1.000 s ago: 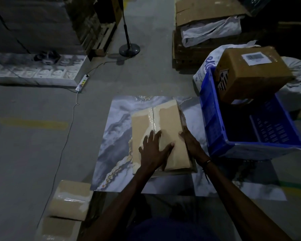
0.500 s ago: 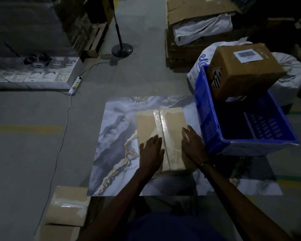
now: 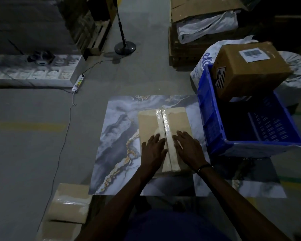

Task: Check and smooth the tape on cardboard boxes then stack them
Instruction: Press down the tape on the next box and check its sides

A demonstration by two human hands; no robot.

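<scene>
The white sack (image 3: 202, 64) behind the blue crate (image 3: 208, 122) shows blue letters, partly hidden, reading roughly "ek". The brown box's (image 3: 250, 73) barcode label (image 3: 254, 54) is illegible.

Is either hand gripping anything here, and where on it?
Nothing is gripped. The left hand and right hand lie flat, fingers straight, on top of the flat brown cardboard box, either side of its clear tape strip.

Dim warehouse, wooden pallets (image 3: 101, 37), blue crate (image 3: 214, 122), concrete floor (image 3: 33, 153)
</scene>
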